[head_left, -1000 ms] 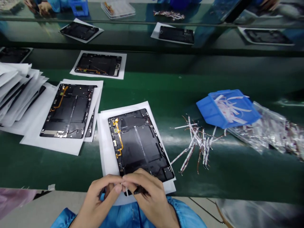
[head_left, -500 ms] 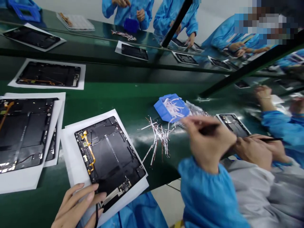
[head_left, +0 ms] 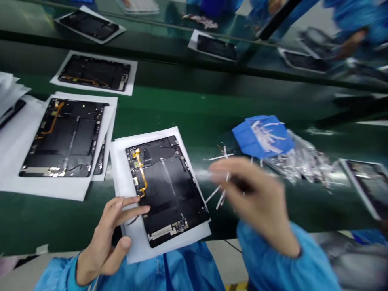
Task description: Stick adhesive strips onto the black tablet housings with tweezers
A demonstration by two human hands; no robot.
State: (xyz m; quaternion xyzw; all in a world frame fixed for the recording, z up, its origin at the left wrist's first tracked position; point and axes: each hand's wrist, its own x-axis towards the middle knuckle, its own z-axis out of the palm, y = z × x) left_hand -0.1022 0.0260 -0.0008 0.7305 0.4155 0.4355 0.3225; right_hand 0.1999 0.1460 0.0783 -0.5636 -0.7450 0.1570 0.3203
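An opened tablet housing (head_left: 169, 182), black inside with an orange flex cable (head_left: 142, 173) along its left side, lies on white paper sheets (head_left: 123, 161). My left hand (head_left: 110, 238) is open at its left edge. Two stretched fingers rest on the housing, the thumb is apart, and a thin black wire (head_left: 133, 220) shows beneath them. To the right of the housing, my right hand (head_left: 254, 198) hovers over a pile of thin white strips (head_left: 222, 196), partly covering it. Motion blurs its bent fingers, so whether anything is between them cannot be made out.
Behind my right hand stands a blue bin (head_left: 247, 135) with white strips in it, beside clear plastic bags (head_left: 306, 157). More housings on paper lie left (head_left: 65, 141), at the back left (head_left: 95, 72) and at the far right (head_left: 368, 182). A glossy panel with reflections (head_left: 169, 32) runs along the back.
The view has swung right and down. My left hand has moved up along the housing's left edge, its fingers now stretched onto it. My right hand has come closer to the housing, over the strips.
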